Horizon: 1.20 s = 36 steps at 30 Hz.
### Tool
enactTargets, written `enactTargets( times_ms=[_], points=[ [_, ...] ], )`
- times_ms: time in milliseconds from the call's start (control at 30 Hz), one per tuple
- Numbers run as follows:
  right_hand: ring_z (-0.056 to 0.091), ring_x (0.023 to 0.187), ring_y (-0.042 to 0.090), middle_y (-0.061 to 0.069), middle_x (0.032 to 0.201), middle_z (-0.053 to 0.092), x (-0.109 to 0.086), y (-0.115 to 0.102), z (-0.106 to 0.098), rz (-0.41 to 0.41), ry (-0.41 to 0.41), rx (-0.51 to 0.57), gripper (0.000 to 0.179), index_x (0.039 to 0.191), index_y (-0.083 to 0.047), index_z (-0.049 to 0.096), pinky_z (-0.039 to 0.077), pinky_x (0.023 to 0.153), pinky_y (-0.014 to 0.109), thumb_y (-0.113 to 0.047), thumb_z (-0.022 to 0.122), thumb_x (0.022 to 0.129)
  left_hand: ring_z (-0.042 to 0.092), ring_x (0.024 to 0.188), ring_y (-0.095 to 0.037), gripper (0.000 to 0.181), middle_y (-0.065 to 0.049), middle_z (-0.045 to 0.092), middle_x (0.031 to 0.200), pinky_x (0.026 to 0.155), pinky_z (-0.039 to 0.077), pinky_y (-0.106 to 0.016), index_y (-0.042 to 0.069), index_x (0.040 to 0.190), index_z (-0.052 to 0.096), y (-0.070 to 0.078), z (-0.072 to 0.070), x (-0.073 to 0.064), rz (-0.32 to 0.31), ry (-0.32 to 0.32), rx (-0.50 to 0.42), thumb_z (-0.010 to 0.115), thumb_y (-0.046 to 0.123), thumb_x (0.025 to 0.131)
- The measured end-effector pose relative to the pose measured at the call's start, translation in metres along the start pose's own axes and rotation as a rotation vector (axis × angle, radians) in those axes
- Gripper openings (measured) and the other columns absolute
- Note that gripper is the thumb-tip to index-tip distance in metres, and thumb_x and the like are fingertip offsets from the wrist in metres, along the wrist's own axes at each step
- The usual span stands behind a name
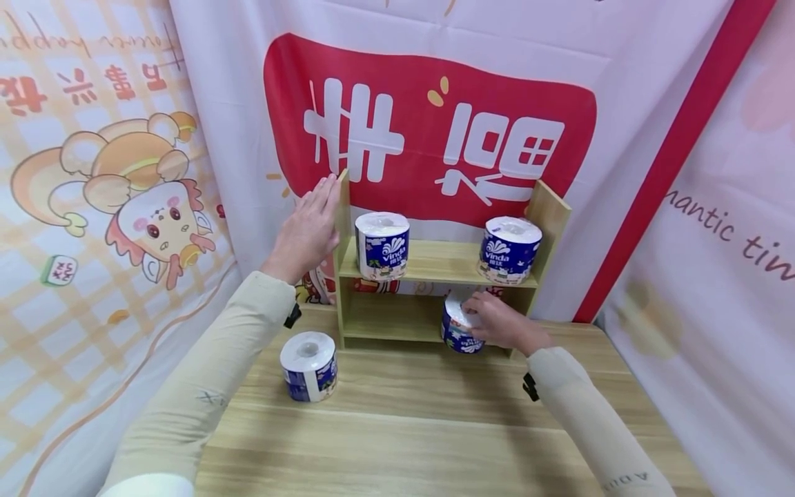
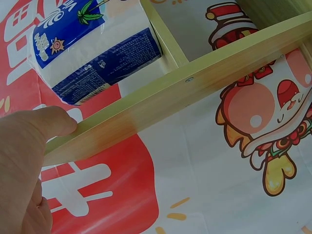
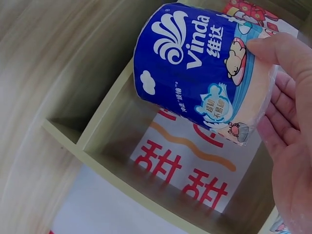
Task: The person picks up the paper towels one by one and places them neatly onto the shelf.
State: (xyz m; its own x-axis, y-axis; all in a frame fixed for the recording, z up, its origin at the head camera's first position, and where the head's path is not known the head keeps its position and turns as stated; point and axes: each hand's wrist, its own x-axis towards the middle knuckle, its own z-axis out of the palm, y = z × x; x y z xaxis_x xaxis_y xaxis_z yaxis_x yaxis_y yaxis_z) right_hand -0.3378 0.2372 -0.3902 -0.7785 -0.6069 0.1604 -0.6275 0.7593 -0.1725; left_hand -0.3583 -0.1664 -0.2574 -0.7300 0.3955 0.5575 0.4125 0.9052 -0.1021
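Observation:
My left hand (image 1: 308,228) is at the upper left side panel of a small wooden shelf (image 1: 422,259); in the left wrist view the thumb lies at the panel's edge, with curled fingers showing below. My right hand (image 1: 499,321) grips a blue-and-white toilet roll (image 3: 195,68) by its side, thumb on the wrapper and fingers around the other side. In the head view this roll is tilted, at the front right of the lower tier. On the upper tier stand two more toilet rolls, a left roll (image 1: 383,248) and a right roll (image 1: 509,252).
Another toilet roll (image 1: 309,366) stands upright on the wooden table (image 1: 397,442), in front of the shelf's left end. Behind the shelf hangs a printed cloth (image 1: 428,131) in red and white. Patterned cloths also hang at the left and right sides.

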Motion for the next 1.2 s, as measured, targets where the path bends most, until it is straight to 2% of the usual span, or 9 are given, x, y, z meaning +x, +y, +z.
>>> enactTargets(
  times_ms=[200, 367, 767, 1200],
  points=[
    [0.065, 0.103, 0.025, 0.015, 0.114, 0.071, 0.004, 0.007, 0.006, -0.009, 0.025, -0.027, 0.036, 0.119, 0.001, 0.071, 0.06, 0.087, 0.043, -0.011, 0.083, 0.088, 0.02, 0.165, -0.035, 0.094, -0.018, 0.02, 0.177, 0.132, 0.027, -0.052, 0.001, 0.168, 0.014, 0.0, 0.0, 0.0, 0.001, 0.004, 0.001, 0.073, 0.015, 0.097],
    [0.068, 0.108, 0.029, 0.018, 0.118, 0.072, 0.007, 0.012, 0.009, 0.002, 0.041, -0.039, 0.038, 0.12, 0.003, 0.071, 0.06, 0.091, 0.044, -0.013, 0.084, 0.088, 0.02, 0.165, -0.035, 0.093, -0.019, 0.02, 0.177, 0.132, 0.027, -0.052, 0.0, 0.168, 0.014, 0.0, 0.0, 0.0, 0.001, 0.006, 0.006, 0.073, 0.015, 0.097],
    [0.068, 0.106, 0.027, 0.015, 0.116, 0.072, 0.011, 0.014, 0.011, 0.053, 0.031, 0.0, 0.036, 0.121, 0.002, 0.07, 0.061, 0.092, 0.045, -0.015, 0.081, 0.091, 0.021, 0.165, -0.035, 0.093, -0.019, 0.02, 0.177, 0.132, 0.027, -0.053, 0.0, 0.168, 0.014, 0.0, 0.001, 0.0, 0.0, 0.002, 0.004, 0.072, 0.016, 0.097],
    [0.069, 0.109, 0.031, 0.019, 0.12, 0.072, 0.012, 0.017, 0.012, 0.052, 0.038, -0.022, 0.038, 0.125, 0.004, 0.069, 0.061, 0.094, 0.048, -0.015, 0.08, 0.093, 0.021, 0.165, -0.035, 0.093, -0.018, 0.02, 0.177, 0.132, 0.027, -0.052, 0.0, 0.168, 0.015, 0.001, 0.0, 0.0, -0.001, 0.003, 0.008, 0.073, 0.017, 0.097]
  ],
)
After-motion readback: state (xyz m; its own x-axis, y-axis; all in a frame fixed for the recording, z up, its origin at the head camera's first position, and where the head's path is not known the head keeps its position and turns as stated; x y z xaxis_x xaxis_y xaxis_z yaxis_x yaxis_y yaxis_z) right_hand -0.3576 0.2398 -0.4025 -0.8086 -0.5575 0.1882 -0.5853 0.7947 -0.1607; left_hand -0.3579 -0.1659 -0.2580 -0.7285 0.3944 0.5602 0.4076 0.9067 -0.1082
